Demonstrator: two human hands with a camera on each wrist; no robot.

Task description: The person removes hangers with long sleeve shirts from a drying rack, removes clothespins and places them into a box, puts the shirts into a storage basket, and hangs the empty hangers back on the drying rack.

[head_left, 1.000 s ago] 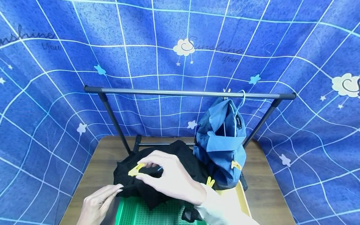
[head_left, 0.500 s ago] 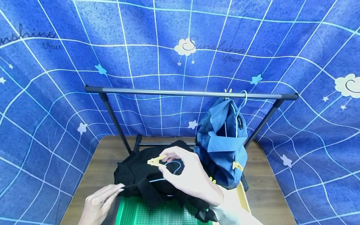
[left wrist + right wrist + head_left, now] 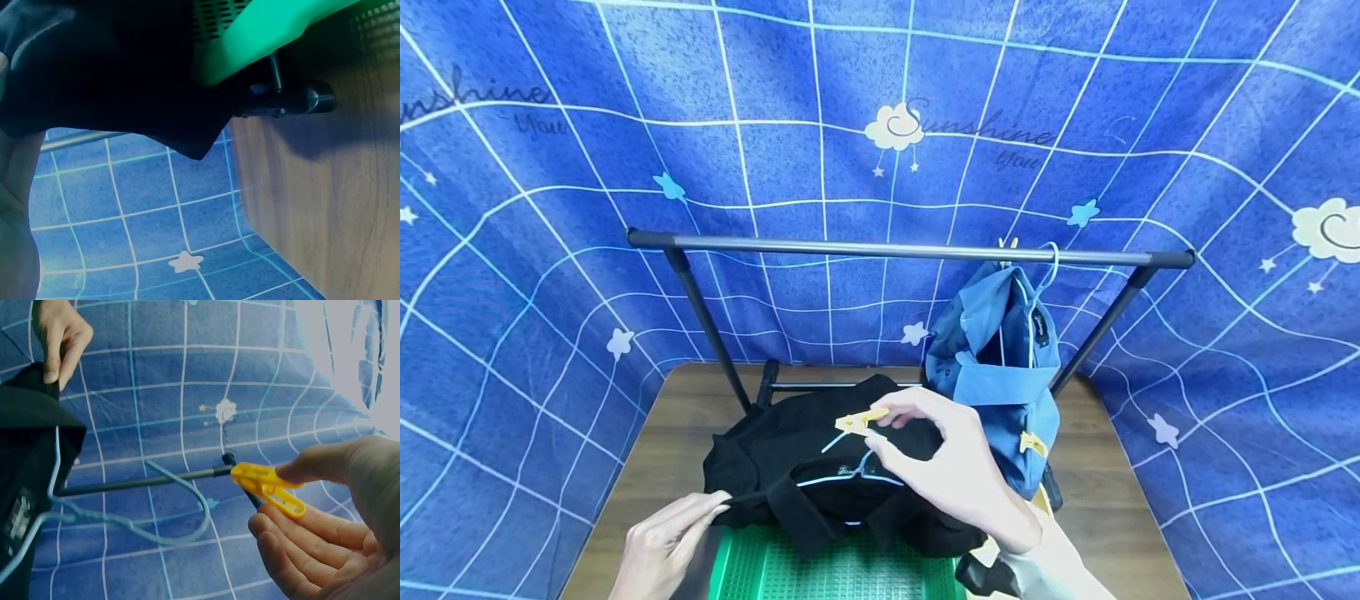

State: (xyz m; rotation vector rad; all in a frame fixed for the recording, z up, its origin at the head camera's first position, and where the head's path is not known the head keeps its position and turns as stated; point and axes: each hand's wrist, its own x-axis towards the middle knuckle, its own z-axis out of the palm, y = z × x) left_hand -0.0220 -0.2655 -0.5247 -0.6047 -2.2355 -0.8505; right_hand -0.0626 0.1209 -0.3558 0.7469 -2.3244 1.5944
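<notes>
A black collared shirt [image 3: 760, 458] lies spread over a green basket, with a light blue hanger [image 3: 156, 534] inside its neck and the hook sticking out. My left hand [image 3: 664, 533] pinches the shirt's edge at the left between thumb and fingers. In the right wrist view that left hand [image 3: 62, 337] holds the black cloth up at the top left. My right hand [image 3: 951, 467] pinches a yellow clothespin [image 3: 269, 487] by its handles, above the shirt near the hanger hook. The clothespin's tip touches neither cloth nor rail in the right wrist view.
A metal rail [image 3: 880, 247] on black posts spans the back. On its right hangs a blue shirt [image 3: 992, 375] with a yellow clothespin [image 3: 1033, 443] clipped low on it. The green basket [image 3: 842, 567] stands in front on the wooden table [image 3: 1120, 500]; a pale yellow tray is partly hidden at right.
My right hand has moved right with the clothespin, from over the shirt's left part to near the hanger hook, uncovering the collar and hanger. The left hand keeps its hold in place.
</notes>
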